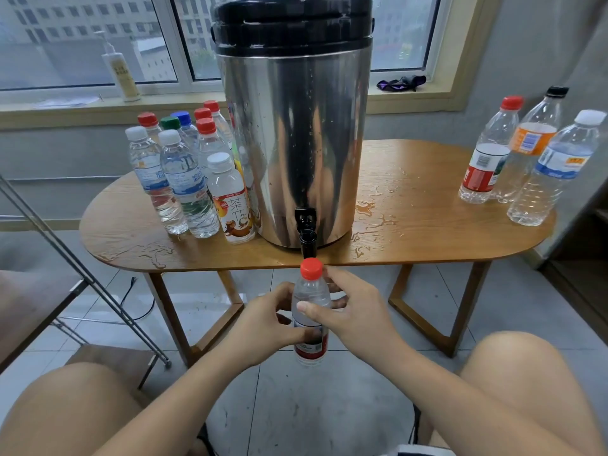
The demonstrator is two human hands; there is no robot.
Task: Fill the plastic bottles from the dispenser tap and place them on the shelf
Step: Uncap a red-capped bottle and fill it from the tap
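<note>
L hand (263, 320) wrapped bottle (311, 291), R hand (355, 311) pinched its shoulder below tap (307, 232); puddles on tabletop (427, 225) hinted wet plastic, so it could slip.

a room in a city building, home or office unclear: tiled floor (526, 307), wooden desk (427, 179), window (408, 34) facing tower blocks (82, 18), pump bottle (121, 74) on sill (65, 110).

Glossy steel dispenser (296, 126), wooden table (427, 225)
</note>
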